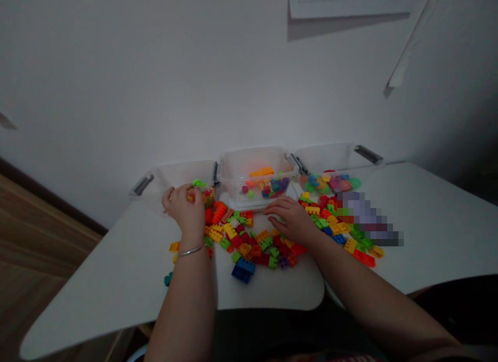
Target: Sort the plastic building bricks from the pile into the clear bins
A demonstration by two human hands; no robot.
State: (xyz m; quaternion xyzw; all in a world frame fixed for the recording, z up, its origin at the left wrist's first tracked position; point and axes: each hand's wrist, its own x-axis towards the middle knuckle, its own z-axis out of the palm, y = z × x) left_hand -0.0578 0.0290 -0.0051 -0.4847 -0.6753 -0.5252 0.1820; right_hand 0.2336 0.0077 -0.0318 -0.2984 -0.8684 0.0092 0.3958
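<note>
My left hand [184, 209] is over the near side of the left clear plastic box [187, 167], its fingers curled. A bit of orange-yellow shows between thumb and fingers, but whether it is gripped or lies behind in the box I cannot tell. My right hand [291, 219] hovers over the table before the middle clear box [257, 159], fingers stretched to the left and thumb apart, nothing visible in them. Between and below the hands spreads a pile of coloured toy building bricks [237, 232], with a dark blue brick [243, 270] at its near edge.
The middle box holds an orange piece [262, 172] and small bricks. A right clear box [330, 157] contains colourful pieces. More bricks [338, 227] lie right of my right arm, beside a pixelated patch. The white table [97, 289] meets a wall [155, 82] behind the boxes.
</note>
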